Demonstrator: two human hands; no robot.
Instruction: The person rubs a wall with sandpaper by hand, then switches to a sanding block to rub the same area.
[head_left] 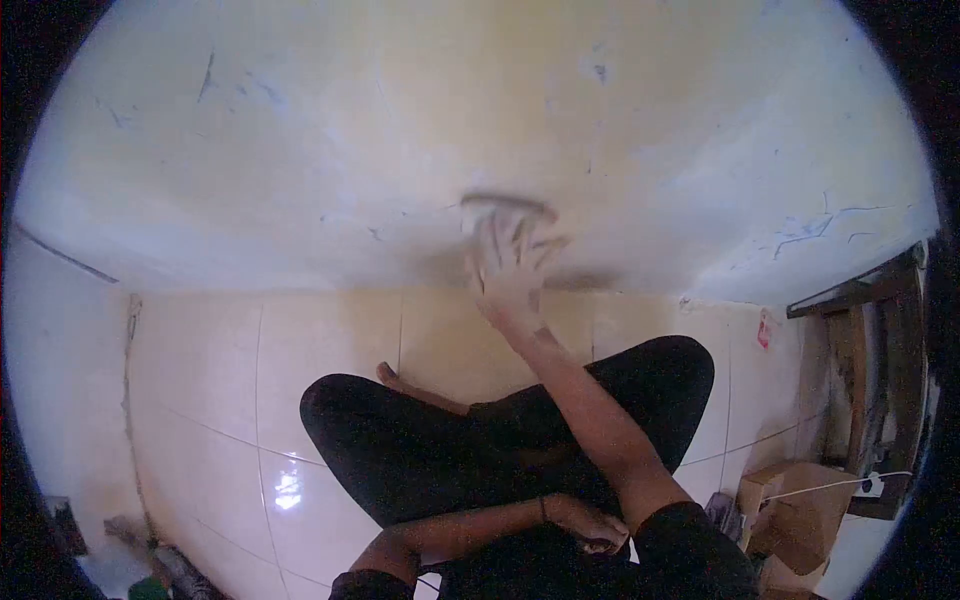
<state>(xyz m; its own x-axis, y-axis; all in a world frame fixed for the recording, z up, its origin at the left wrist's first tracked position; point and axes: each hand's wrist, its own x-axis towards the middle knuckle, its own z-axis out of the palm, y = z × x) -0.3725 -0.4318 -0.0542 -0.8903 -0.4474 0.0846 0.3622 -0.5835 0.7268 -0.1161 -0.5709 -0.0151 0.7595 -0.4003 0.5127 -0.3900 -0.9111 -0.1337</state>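
My right hand (512, 272) reaches forward to the pale wall (420, 120), its fingers blurred by motion. Under the fingertips, a flat greyish piece with a dark upper edge (508, 203) lies against the wall; its exact kind is too smeared to make out. The hand presses or grips this piece from below. Down in my lap, my left hand (588, 522) rests with its fingers curled in. Whatever those fingers hold, if anything, is hidden.
Cracks and scuffs mark the wall. My crossed legs (430, 450) sit on glossy floor tiles (210, 400). On the right stand an open cardboard box (800, 510) with a white cord and a wooden frame (865, 370). Blurry items lie at the lower left.
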